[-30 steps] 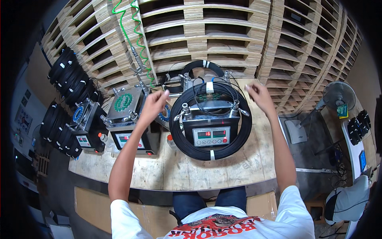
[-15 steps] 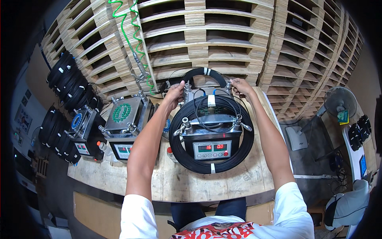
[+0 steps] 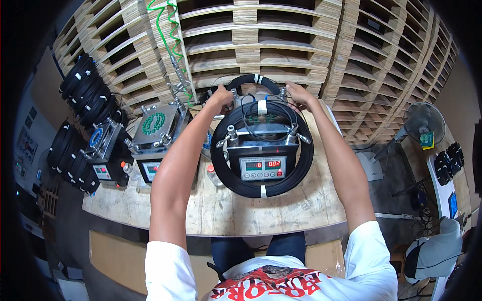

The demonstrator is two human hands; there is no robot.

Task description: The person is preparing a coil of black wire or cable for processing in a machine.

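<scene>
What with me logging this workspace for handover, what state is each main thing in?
Front machine: display lit
Black cable coil: wound, banded
Middle machine: display lit
Leftmost machine: display lit
Bottle beside front machine: red cap on
Green hose: hanging, coiled
Fan: whether running, unclear
Left hand: at left rear post, grip unclear
Right hand: at right rear post, grip unclear

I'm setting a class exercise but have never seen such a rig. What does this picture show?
There is no robot: a head-worn camera looks down past the wearer's bare left hand and right hand. On the pale wooden table stands a black, metal-topped machine with red lit digits; a round black cable coil rings its front in this view. Both hands reach to upright silver metal posts at the back, one each; whether they grip is unclear. To the left stand two similar black-and-silver machines and a small clear bottle with a red cap.
</scene>
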